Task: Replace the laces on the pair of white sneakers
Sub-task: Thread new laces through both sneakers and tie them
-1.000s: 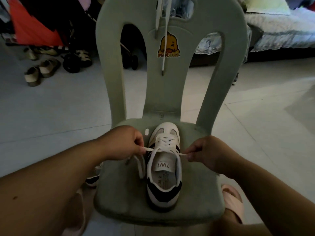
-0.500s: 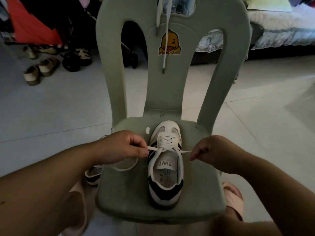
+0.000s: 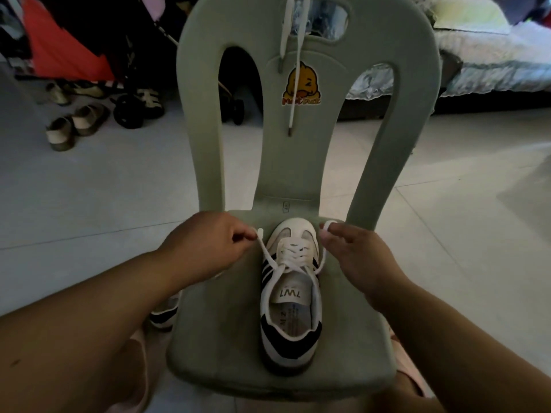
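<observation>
A white sneaker point(image 3: 290, 296) with dark stripes and a dark heel stands on the seat of a pale green chair point(image 3: 214, 338), toe pointing away from me. Its white lace point(image 3: 293, 254) is threaded through the eyelets. My left hand point(image 3: 205, 245) pinches the left lace end beside the toe. On the other side, my right hand point(image 3: 351, 254) pinches the right lace end, which runs back down to the top eyelets. A second sneaker point(image 3: 162, 314) shows partly on the floor under my left forearm. Another white lace point(image 3: 293, 64) hangs through the slot of the chair's backrest.
Several shoes point(image 3: 74, 126) and a stroller's wheels point(image 3: 128, 111) stand on the tiled floor at the back left. A bed point(image 3: 492, 64) with light bedding runs along the back right. My knees flank the chair's front edge.
Both hands have moved forward from beside the tongue to the sneaker's toe, drawing the two lace ends forward and outward.
</observation>
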Tool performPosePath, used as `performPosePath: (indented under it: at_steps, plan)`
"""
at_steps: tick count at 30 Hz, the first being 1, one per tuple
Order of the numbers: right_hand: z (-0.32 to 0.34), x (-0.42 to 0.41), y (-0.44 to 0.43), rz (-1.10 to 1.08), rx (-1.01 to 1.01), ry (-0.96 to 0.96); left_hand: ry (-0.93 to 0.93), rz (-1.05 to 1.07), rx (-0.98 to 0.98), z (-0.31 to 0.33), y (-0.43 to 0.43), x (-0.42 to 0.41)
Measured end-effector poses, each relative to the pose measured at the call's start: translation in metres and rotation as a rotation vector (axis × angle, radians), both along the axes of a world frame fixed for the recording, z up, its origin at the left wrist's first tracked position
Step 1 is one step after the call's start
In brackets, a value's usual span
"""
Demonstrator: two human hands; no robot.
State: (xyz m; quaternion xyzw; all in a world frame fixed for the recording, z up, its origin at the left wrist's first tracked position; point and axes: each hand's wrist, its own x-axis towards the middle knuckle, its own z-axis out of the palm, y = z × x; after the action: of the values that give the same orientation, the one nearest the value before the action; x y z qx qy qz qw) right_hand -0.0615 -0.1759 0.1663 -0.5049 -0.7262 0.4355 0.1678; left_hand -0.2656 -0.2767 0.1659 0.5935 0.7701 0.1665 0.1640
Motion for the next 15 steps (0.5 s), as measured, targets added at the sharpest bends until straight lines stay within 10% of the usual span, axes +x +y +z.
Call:
performPosePath:
  at_steps: [10, 15]
  plan:
    - [0.017, -0.037, -0.009, 0.126, -0.376, 0.128, -0.033, -0.055, 0.282, 0.022, 0.039, 0.014]
    - [0.018, -0.038, -0.013, 0.309, -0.177, -0.006, -0.119, -0.170, 0.260, 0.027, 0.058, 0.027]
